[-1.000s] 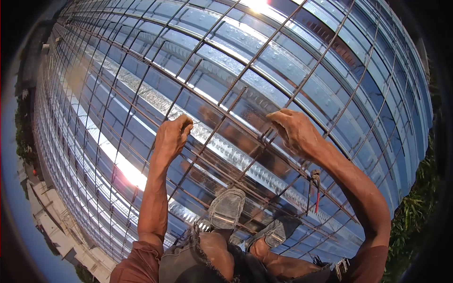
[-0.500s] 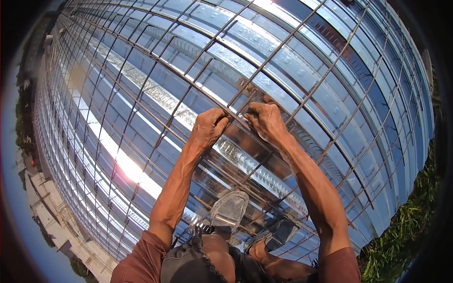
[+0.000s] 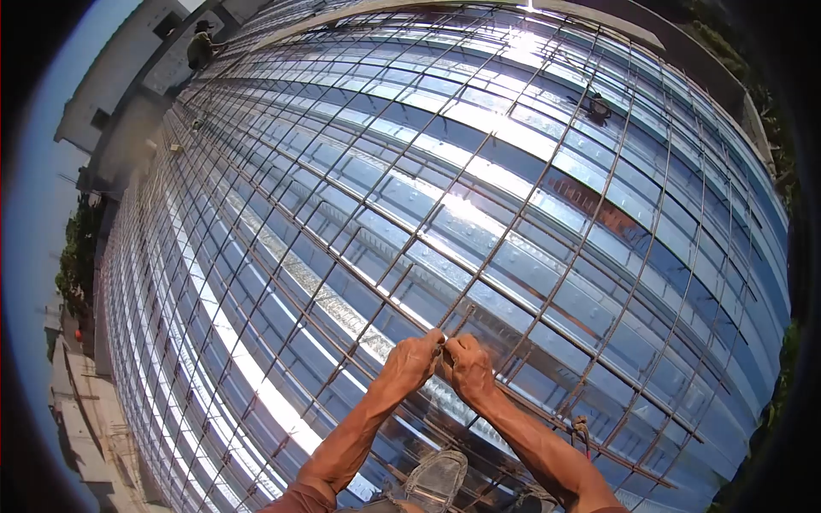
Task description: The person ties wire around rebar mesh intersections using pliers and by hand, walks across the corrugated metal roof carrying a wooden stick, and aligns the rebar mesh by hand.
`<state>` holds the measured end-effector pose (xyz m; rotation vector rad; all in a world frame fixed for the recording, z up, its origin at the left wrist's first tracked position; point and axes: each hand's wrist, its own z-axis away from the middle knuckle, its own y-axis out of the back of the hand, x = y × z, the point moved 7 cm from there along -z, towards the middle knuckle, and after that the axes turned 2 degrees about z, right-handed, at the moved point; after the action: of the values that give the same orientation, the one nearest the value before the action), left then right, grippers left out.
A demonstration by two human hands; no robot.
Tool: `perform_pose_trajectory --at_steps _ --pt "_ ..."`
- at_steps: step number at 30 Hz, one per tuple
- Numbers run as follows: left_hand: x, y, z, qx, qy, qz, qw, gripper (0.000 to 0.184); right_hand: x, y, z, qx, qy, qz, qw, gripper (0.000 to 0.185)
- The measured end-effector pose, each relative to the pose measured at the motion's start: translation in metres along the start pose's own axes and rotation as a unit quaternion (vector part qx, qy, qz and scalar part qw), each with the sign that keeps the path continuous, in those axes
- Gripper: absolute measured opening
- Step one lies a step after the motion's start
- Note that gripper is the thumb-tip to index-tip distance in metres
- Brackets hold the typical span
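My left hand (image 3: pixel 413 363) is closed, thumb and fingers pinched at a crossing in the steel rebar mesh (image 3: pixel 329 248). Beside it, almost touching, my right hand (image 3: pixel 469 368) is curled shut at the same crossing. Whatever lies between the fingertips is too small and covered to make out. A short ribbed bar end (image 3: pixel 464 318) sticks up just beyond my right hand. Beneath the mesh runs shiny corrugated metal decking (image 3: pixel 274 398).
My grey shoe (image 3: pixel 436 477) stands below my hands. A small tied bundle (image 3: pixel 581 430) sits on the bars to the right. Farther off, a dark object (image 3: pixel 596 107) lies on the mesh. Another person (image 3: pixel 201 47) is at the far left, near a building (image 3: pixel 120 73).
My view has tilted up, so the hands appear lower and the far edge, building and other person now show. My hands have come closer together at the bars.
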<state>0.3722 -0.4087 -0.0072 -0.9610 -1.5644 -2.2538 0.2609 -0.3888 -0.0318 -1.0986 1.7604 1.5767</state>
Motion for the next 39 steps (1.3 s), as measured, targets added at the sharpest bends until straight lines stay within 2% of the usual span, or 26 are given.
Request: perform_pose_trajectory --at_steps 1,5,6,8,10,11,13,15,16,18,20,24,26,27,29,30,32,33,34,35,36,37,38,39 --pt "0.007 0.003 -0.001 0.015 -0.05 0.036 0.998 0.015 -0.003 0.001 0.003 0.002 0.022 0.008 1.0 0.015" --pt "0.024 0.009 -0.014 -0.007 -0.066 0.03 0.997 0.015 -0.003 0.002 0.007 0.01 0.045 0.006 0.999 0.016" --pt "0.024 0.006 -0.018 -0.042 -0.059 0.015 0.997 0.019 -0.002 0.002 0.006 0.013 0.049 0.005 0.999 0.016" --pt "0.019 0.003 -0.016 -0.075 -0.048 0.0 0.996 0.023 0.007 -0.001 0.007 0.01 0.01 -0.014 1.0 0.015" --pt "-0.008 0.006 -0.01 -0.075 0.06 0.218 0.971 0.028 0.006 0.002 0.006 0.039 0.027 -0.043 0.998 0.013" --pt "-0.035 -0.009 -0.001 -0.091 0.154 0.368 0.912 0.032 0.009 0.002 0.007 0.043 0.01 -0.059 0.997 0.012" --pt "-0.047 -0.02 0.013 -0.065 0.157 0.403 0.899 0.033 0.014 0.003 0.007 0.057 0.006 -0.082 0.995 0.011" --pt "-0.052 -0.031 0.023 -0.036 0.133 0.495 0.858 0.031 0.015 0.003 0.007 0.051 -0.004 -0.08 0.995 0.012" --pt "-0.056 -0.037 0.025 -0.035 0.135 0.496 0.857 0.031 0.016 0.003 0.008 0.043 -0.013 -0.079 0.996 0.014" --pt "-0.049 -0.024 0.022 0.072 0.036 0.286 0.955 0.021 0.016 0.002 0.01 0.041 0.003 -0.07 0.997 0.016" --pt "-0.045 -0.024 0.017 0.105 0.028 0.262 0.959 0.015 0.014 -0.001 0.011 0.035 0.025 -0.068 0.997 0.017" --pt "-0.022 -0.013 0.01 0.135 -0.075 0.168 0.974 0.018 0.013 -0.001 0.009 0.038 0.01 -0.067 0.997 0.017" --pt "-0.035 -0.022 0.01 0.166 -0.001 0.248 0.954 0.018 0.017 -0.004 0.011 0.05 0.02 -0.012 0.998 0.018" --pt "-0.039 -0.029 0.011 0.173 0.007 0.246 0.954 0.018 0.011 -0.001 0.012 0.053 0.054 -0.003 0.997 0.019" --pt "-0.06 -0.046 0.012 0.199 0.095 0.386 0.896 0.018 0.0 0.006 0.011 0.044 0.084 -0.003 0.995 0.019" --pt "-0.061 -0.048 0.011 0.208 0.1 0.384 0.894 0.018 -0.004 0.007 0.01 0.042 0.109 0.002 0.993 0.018" --pt "-0.065 -0.056 0.012 0.209 0.113 0.506 0.829 0.015 -0.004 0.007 0.009 0.024 0.142 0.0 0.99 0.014" --pt "-0.06 -0.048 0.012 0.214 0.126 0.436 0.865 0.018 -0.012 0.008 0.006 -0.013 0.171 0.074 0.982 0.015" --pt "-0.057 -0.042 0.012 0.223 0.13 0.435 0.863 0.018 -0.017 0.007 0.005 -0.049 0.199 0.15 0.967 0.017" --pt "-0.052 -0.036 0.012 0.216 0.147 0.38 0.887 0.02 -0.013 0.002 0.006 -0.101 0.221 0.218 0.945 0.019" --pt "-0.051 -0.034 0.012 0.207 0.163 0.325 0.908 0.023 -0.015 0.006 0.003 -0.106 0.227 0.215 0.944 0.019" --pt "-0.053 -0.039 0.013 0.203 0.139 0.416 0.876 0.027 -0.027 0.012 0.0 -0.092 0.293 0.225 0.925 0.018" --pt "-0.057 -0.04 0.016 0.209 0.141 0.414 0.875 0.027 -0.036 0.014 0.0 -0.076 0.356 0.233 0.902 0.018" --pt "-0.053 -0.038 0.019 0.21 0.148 0.414 0.873 0.03 -0.035 0.01 0.0 -0.086 0.369 0.252 0.891 0.016"
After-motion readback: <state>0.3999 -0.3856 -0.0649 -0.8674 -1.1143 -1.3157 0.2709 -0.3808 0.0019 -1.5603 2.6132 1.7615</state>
